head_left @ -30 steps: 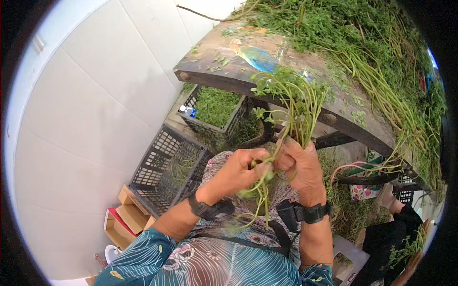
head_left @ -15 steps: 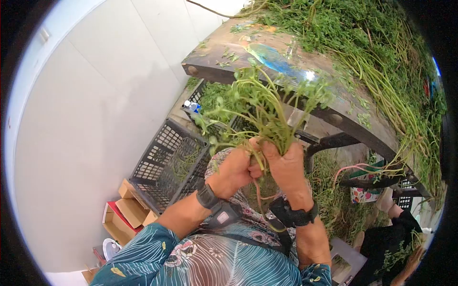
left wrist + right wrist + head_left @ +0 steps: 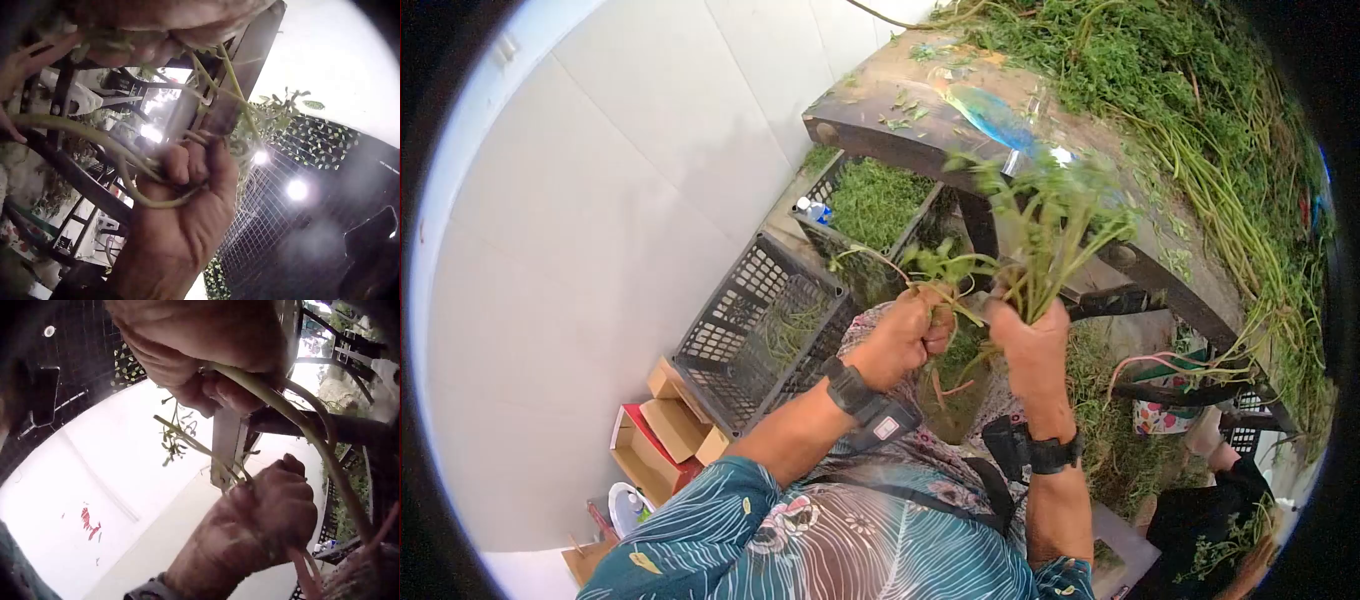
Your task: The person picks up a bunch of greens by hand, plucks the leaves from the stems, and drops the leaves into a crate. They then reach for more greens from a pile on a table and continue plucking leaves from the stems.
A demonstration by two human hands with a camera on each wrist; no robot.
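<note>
In the head view my right hand [image 3: 1032,335] grips a bunch of leafy green stems [image 3: 1045,245] upright, its leafy tops blurred in front of the table edge. To its left, my left hand [image 3: 905,335] has curled fingers round a few thinner leafy stems [image 3: 945,265]. A small gap separates the hands. The left wrist view shows the right hand [image 3: 194,181] from below, with a thick green stem [image 3: 81,128] curving across its palm. In the right wrist view the left hand [image 3: 262,512] appears below the right, short stem ends [image 3: 197,444] sticking out of it.
A wooden table [image 3: 870,115] carries a large heap of greens [image 3: 1180,80]. Below are a black crate [image 3: 900,240] of small leaves and another crate [image 3: 745,345] with a few stems. Cardboard boxes [image 3: 665,440] stand left. Another person's dark-clothed leg [image 3: 1200,535] is at lower right.
My hands first worked close together, then came together at the bunch, and now stand apart. The bunch has swung rightward with the right hand, while the left hand draws a few stems away.
</note>
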